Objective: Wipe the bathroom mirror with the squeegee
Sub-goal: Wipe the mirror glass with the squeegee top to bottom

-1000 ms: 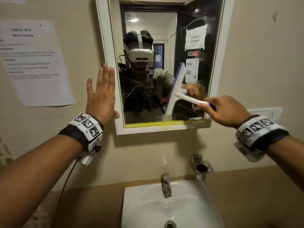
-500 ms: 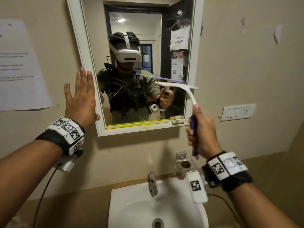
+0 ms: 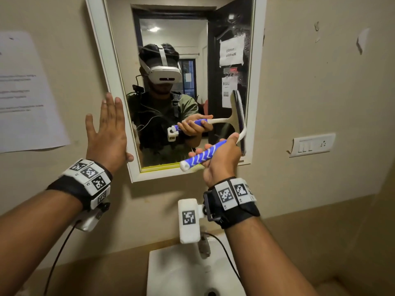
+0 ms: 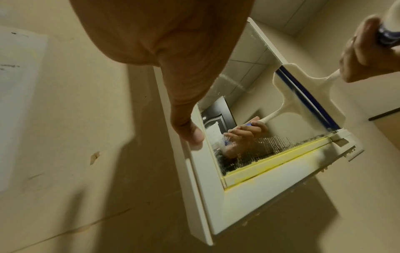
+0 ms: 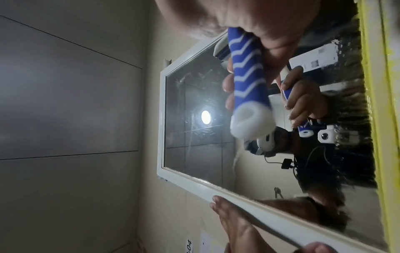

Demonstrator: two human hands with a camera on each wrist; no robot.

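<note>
The white-framed mirror (image 3: 124, 60) hangs on the beige wall. My right hand (image 3: 220, 159) grips the squeegee's blue handle with white chevrons (image 3: 204, 155), which points down-left. The squeegee blade (image 3: 241, 116) stands vertical against the glass along the mirror's right edge. My left hand (image 3: 106, 129) lies flat on the wall, fingers straight, its thumb on the frame's left side. In the left wrist view the thumb (image 4: 190, 135) rests on the frame, the blade (image 4: 309, 97) touches the glass, and streaky wet marks (image 4: 270, 145) sit along the mirror's bottom. The right wrist view shows the handle (image 5: 249, 82) in my fingers.
A white sink (image 3: 171, 274) with a metal tap (image 3: 204, 247) sits below the mirror. A switch plate (image 3: 312, 144) is on the wall to the right. A paper notice (image 3: 23, 92) is taped at the left. A beige counter (image 3: 320, 242) runs along the wall.
My right hand turned the squeegee from blade-horizontal, handle down, to blade-vertical at the mirror's right edge, handle pointing down-left. My left hand stayed flat at the frame's left side.
</note>
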